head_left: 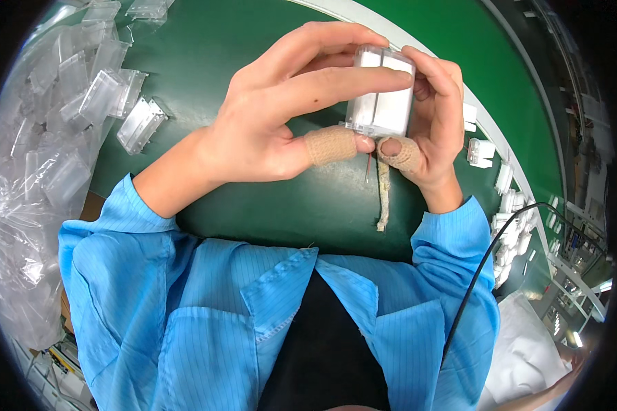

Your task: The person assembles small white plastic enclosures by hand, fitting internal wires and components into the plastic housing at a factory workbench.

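Note:
Above the dark green table (301, 212), both hands grip a small clear plastic case (393, 113) with white blocks inside, split by a dark line. My left hand (281, 103) comes from the left, its index finger laid across the case's front and its taped thumb pressed at the lower edge. Closed around the opposite side is my right hand (435, 113), with its own taped thumb under the lower right corner. Just below the thumbs, a pale frayed cord (383, 198) and a thin reddish strand show. Much of the case's left side is behind my left fingers.
At the left, a clear plastic bag (20, 198) holds many transparent cases, with a loose case (141, 126) beside it. White parts (511, 233) are heaped along the right table edge. A black cable (474, 277) crosses near my right sleeve. Beyond the rim lies a brighter green surface (473, 41).

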The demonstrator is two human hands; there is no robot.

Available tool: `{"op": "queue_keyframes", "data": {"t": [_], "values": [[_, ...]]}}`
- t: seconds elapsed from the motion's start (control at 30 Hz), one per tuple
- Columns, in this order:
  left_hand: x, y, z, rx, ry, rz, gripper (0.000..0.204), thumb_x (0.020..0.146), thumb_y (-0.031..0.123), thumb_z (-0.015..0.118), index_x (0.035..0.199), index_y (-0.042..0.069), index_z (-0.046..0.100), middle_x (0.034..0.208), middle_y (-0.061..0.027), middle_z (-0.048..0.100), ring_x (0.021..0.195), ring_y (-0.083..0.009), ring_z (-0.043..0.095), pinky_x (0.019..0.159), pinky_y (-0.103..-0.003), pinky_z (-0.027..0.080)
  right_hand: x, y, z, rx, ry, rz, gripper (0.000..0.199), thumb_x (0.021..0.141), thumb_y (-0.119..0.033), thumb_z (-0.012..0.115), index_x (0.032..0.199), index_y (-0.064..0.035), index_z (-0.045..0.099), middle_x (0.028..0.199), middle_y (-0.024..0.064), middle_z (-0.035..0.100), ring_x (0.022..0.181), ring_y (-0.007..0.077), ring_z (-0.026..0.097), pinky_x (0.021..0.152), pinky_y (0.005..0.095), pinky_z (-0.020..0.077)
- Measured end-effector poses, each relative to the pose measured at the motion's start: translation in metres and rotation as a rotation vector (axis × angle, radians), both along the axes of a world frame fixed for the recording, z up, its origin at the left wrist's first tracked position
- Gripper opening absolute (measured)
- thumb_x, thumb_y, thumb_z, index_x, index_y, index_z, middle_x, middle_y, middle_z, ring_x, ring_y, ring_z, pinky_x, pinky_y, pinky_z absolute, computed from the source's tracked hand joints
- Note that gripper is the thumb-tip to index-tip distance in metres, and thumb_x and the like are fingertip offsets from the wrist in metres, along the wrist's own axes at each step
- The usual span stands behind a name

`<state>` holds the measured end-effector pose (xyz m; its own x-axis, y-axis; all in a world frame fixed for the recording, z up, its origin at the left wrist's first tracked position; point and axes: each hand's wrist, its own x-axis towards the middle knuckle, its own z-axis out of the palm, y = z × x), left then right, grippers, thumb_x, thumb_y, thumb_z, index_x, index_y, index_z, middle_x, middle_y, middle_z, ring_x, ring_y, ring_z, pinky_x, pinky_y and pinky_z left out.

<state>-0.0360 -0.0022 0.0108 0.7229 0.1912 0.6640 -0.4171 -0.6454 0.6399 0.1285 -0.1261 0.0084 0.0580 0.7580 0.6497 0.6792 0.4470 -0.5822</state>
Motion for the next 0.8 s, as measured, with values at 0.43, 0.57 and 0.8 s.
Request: {"op": "queue_keyframes", "data": {"t": [0.43, 0.57, 0.8], "values": [[0.006, 0.002, -0.001, -0.084, -0.110, 0.109, 0.046, 0.064, 0.020, 0.079, 0.108, 0.012, 0.067, 0.111, -0.0114, 0.059, 0.099, -0.0262, 0.059, 0.082, -0.035, 0.051, -0.024, 0.002, 0.003, -0.063, 0.673, 0.091, 0.073, 0.074, -0.029, 0.076, 0.126, 0.0065, 0.040, 0.108, 0.0093, 0.045, 0.098, 0.0186, 0.053, 0.082, 0.0278, 0.0463], [0.002, 0.004, 0.000, -0.147, -0.093, 0.067, 0.053, 0.066, 0.019, 0.078, 0.116, 0.012, 0.062, 0.117, -0.0111, 0.056, 0.107, -0.0271, 0.055, 0.090, -0.035, 0.046, -0.018, 0.001, 0.000, -0.194, 0.794, 0.173, 0.070, 0.078, -0.024, 0.073, 0.130, 0.0054, 0.037, 0.120, 0.0116, 0.044, 0.107, 0.0186, 0.051, 0.090, 0.0312, 0.0439], [0.002, 0.005, 0.002, -0.136, -0.026, 0.062, 0.057, 0.065, 0.016, 0.078, 0.118, 0.011, 0.059, 0.121, -0.0119, 0.052, 0.111, -0.0265, 0.053, 0.093, -0.037, 0.044, -0.010, 0.002, -0.003, -0.249, 0.720, 0.222, 0.077, 0.074, -0.020, 0.075, 0.133, 0.0034, 0.033, 0.130, 0.0130, 0.042, 0.122, 0.0246, 0.042, 0.099, 0.0358, 0.0385]]}}
